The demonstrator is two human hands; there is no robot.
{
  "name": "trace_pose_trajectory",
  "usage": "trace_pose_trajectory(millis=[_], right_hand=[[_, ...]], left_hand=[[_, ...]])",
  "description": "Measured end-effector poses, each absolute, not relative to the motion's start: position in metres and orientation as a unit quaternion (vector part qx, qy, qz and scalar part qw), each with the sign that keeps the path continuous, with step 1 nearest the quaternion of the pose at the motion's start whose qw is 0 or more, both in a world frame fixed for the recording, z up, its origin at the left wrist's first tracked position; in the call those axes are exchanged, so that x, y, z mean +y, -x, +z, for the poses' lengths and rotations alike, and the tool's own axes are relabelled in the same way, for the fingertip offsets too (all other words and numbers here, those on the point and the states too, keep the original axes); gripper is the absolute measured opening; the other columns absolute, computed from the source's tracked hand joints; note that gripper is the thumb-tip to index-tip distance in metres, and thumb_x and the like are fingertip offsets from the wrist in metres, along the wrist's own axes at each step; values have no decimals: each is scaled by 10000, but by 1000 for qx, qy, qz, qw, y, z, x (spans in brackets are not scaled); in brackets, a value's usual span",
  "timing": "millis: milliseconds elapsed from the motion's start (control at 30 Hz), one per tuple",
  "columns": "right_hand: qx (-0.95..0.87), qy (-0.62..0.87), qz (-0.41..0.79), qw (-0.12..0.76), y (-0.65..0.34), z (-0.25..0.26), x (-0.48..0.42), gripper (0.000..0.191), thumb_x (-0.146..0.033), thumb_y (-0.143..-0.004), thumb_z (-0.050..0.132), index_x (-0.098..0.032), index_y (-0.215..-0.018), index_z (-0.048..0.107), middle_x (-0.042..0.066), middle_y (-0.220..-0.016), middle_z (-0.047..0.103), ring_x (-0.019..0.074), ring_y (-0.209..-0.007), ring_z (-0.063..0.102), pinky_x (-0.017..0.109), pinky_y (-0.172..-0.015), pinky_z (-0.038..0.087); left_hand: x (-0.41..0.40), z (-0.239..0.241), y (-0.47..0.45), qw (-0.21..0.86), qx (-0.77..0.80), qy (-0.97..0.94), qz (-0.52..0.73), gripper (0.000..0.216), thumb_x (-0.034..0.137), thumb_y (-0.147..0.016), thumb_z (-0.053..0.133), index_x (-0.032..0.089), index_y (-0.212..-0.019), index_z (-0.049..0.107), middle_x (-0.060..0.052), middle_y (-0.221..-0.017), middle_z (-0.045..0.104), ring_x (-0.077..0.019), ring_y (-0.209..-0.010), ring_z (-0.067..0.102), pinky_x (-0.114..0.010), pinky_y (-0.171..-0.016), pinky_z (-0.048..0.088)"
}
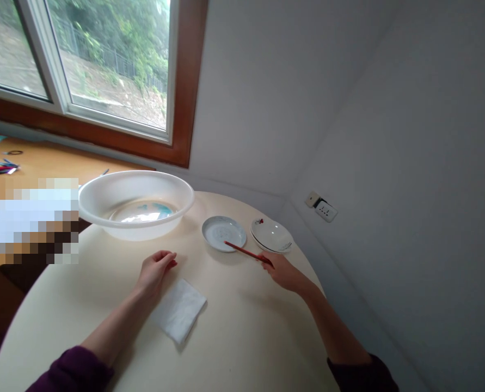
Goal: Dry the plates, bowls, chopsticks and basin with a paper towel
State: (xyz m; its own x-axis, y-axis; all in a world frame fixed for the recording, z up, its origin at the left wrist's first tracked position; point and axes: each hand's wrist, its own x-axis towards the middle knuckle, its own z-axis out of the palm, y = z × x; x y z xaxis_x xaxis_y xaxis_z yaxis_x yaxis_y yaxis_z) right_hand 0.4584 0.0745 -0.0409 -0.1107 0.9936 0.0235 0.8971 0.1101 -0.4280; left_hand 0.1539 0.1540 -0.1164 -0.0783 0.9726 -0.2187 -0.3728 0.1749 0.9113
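Note:
My right hand (283,271) is closed around red chopsticks (245,251), whose tips rest over the near rim of a small pale blue plate (220,231). Just right of that plate sits a white dish (271,235) with a small red mark on its rim. My left hand (155,270) lies on the round cream table (234,337) with its fingers curled and nothing in them. A folded white napkin (179,310) lies right beside the left wrist. A large translucent white basin (136,202) holding a little water stands behind the left hand.
The table stands in a corner, with white walls behind and to the right. A wall socket (323,207) sits low on the right wall. A window (83,60) with a wooden frame is at the back left above a wooden desk (42,163) with small items.

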Motion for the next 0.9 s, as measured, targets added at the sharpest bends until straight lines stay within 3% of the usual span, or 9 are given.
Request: trace_pose_trajectory(millis=[333,500,900], right_hand=[[-689,703,115,132,-526,-102,51,225,-103,-765,409,-132,-872,606,109,-901,633,203,-830,566,307,-779,399],[-681,712,70,157,-531,-109,59,259,-75,-754,432,-134,-920,622,113,-953,632,200,-884,566,304,-831,400],[-669,717,88,173,-539,-115,75,271,-73,-718,498,-149,-931,646,96,-959,637,190,-893,596,296,-836,439]], left_hand=[[153,-116,-152,585,490,-334,553,244,296,-431,750,145,-574,622,3,-539,579,-125,-566,539,-246,-581,451],[153,-116,-152,587,489,-332,554,249,293,-427,753,141,-576,624,5,-548,577,-119,-570,534,-240,-592,455],[154,-115,-152,593,491,-324,549,245,284,-435,755,140,-585,626,8,-542,577,-113,-568,534,-232,-595,453]])
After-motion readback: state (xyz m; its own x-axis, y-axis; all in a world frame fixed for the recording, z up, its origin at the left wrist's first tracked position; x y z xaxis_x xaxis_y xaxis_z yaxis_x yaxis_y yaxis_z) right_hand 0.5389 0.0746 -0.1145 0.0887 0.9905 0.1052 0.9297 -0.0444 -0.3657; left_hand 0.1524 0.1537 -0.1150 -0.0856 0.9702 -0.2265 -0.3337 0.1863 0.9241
